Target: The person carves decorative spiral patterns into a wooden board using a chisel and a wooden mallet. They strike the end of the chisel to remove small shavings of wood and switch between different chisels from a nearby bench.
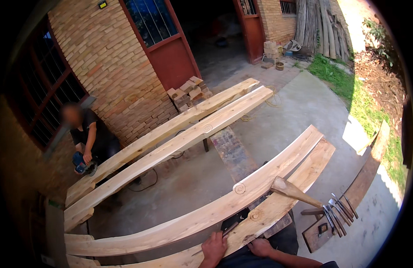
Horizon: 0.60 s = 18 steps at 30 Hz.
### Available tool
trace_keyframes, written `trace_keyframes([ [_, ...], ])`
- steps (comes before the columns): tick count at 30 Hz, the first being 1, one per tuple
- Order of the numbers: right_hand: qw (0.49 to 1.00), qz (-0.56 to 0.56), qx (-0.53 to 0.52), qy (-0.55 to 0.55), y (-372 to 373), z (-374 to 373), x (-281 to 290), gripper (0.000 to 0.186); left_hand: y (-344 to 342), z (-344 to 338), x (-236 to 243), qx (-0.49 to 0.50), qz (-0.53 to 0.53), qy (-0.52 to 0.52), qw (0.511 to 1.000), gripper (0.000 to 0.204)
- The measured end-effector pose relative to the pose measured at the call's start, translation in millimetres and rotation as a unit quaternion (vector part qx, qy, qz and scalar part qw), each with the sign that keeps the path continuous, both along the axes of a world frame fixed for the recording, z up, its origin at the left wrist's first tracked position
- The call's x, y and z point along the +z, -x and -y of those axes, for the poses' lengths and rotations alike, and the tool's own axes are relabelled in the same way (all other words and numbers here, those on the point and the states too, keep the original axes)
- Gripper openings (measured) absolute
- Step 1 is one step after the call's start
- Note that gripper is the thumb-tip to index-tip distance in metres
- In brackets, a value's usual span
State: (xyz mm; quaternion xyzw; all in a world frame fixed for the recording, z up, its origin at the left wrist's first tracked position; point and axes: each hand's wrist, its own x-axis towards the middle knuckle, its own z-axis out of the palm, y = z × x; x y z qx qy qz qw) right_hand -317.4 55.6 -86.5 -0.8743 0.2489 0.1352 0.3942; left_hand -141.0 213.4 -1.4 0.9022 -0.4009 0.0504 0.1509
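A long pale wooden beam (282,203) with a carved-looking spiral mark lies right in front of me. My left hand (214,248) is closed over its top, gripping a slim dark chisel (230,229) that slants across the wood. At the beam's near edge, my right hand (261,247) rests with fingers curled; whatever they may hold is hidden. A wooden mallet (296,191) lies across the beam to the right. Several metal chisels (339,213) sit on a low wooden bench (314,232) beyond my right arm. Parallel to my beam runs a second curved beam (188,223) with its own spiral.
Farther off, two more long beams (170,152) lie side by side. A person (97,134) at the far left holds a blue power tool (81,164) at one beam's end. A stained plank (233,149), cords (148,185) and stacked bricks (188,93) are around.
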Motion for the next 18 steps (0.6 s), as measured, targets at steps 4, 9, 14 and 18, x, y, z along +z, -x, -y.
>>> trace_keyframes([
  [4,1.0,-0.015,0.003,-0.007,0,2,-10,0.049,-2,-1,-5,-0.001,-0.009,0.02,1.0,0.023],
  [9,0.999,-0.024,0.026,0.014,0,3,-27,0.051,-2,0,-4,-0.005,0.003,0.015,1.0,0.023],
  [14,0.999,-0.025,0.02,0.03,-1,5,-33,0.048,-3,1,-9,-0.01,0.009,0.025,1.0,0.023],
  [18,0.999,0.019,0.01,0.037,1,0,-38,0.046,-2,-4,-8,-0.005,0.011,0.031,0.999,0.023],
])
